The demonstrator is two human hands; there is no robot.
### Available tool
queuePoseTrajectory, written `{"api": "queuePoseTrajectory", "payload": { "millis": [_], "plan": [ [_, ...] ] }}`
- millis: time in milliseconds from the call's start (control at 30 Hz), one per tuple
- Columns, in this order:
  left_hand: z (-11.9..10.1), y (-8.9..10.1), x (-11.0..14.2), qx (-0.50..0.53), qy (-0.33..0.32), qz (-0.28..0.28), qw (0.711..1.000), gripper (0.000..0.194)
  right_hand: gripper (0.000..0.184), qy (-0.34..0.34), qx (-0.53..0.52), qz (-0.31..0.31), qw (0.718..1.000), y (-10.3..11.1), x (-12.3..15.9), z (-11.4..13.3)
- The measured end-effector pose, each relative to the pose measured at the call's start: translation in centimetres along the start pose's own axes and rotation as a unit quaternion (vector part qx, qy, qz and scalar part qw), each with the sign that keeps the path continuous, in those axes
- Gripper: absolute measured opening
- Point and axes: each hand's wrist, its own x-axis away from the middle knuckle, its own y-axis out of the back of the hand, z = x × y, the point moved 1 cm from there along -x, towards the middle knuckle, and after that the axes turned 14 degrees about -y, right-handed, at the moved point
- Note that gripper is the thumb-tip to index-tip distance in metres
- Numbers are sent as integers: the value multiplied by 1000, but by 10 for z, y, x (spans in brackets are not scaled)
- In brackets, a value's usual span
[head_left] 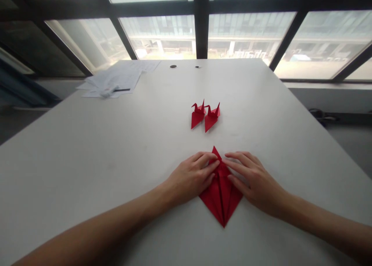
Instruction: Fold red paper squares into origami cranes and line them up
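A folded piece of red origami paper (222, 196) lies flat on the white table in a kite-like diamond shape, with one point toward me and a narrower one pointing away. A seam runs down its middle. My left hand (193, 177) rests on its upper left side, fingers apart and fingertips on the paper near the upper fold. From the other side, my right hand (251, 178) reaches over the right edge with spread fingers, its tips touching or just above the paper. The fingers hide part of both upper edges.
Two finished red paper cranes, a left crane (198, 116) and a right crane (212, 118), stand close together beyond the paper. Loose white sheets (122, 78) with a dark pen (122, 90) lie at the far left of the white table (101, 149). Large windows rise behind it.
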Motion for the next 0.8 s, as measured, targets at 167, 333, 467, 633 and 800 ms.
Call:
{"api": "queuePoseTrajectory", "payload": {
  "millis": [167,333,467,633,800],
  "plan": [
    [-1,0,-1,6,1,3,1000,32,54,20,66,-7,998,-11,35,16],
    [-1,0,-1,2,4,8,1000,31,73,43,106,16,993,-18,47,26],
    [-1,0,-1,3,0,4,1000,31,77,45,120,34,991,-19,45,26],
    [-2,1,-2,-6,-10,-4,1000,31,76,46,133,39,989,-19,44,27],
    [0,-2,0,-12,-42,14,999,31,75,47,135,34,989,-18,45,27]
  ]
}}
